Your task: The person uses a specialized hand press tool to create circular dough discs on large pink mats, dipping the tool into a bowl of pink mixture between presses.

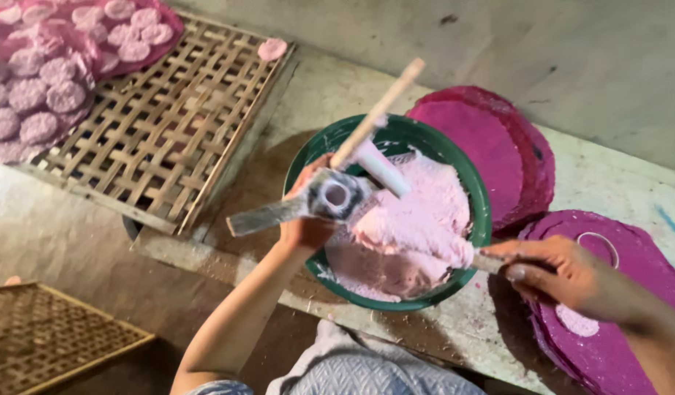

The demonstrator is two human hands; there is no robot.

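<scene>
The left hand [304,219] grips a grey metal ring mould with flat handle [308,201] over the near-left rim of the round green bowl [482,219] — its handle running leftward — while the right hand [553,271] pinches a pale scraper [487,262] at the right rim, beside the pink dough [418,227].

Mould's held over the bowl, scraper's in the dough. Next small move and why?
Probably scoop dough up into the ring mould. The left hand holds the ring mould over the green bowl, and its round opening looks empty. The right hand grips a tool handle whose far end is buried in the pink dough, so a short lift toward the ring would fill it.
</scene>
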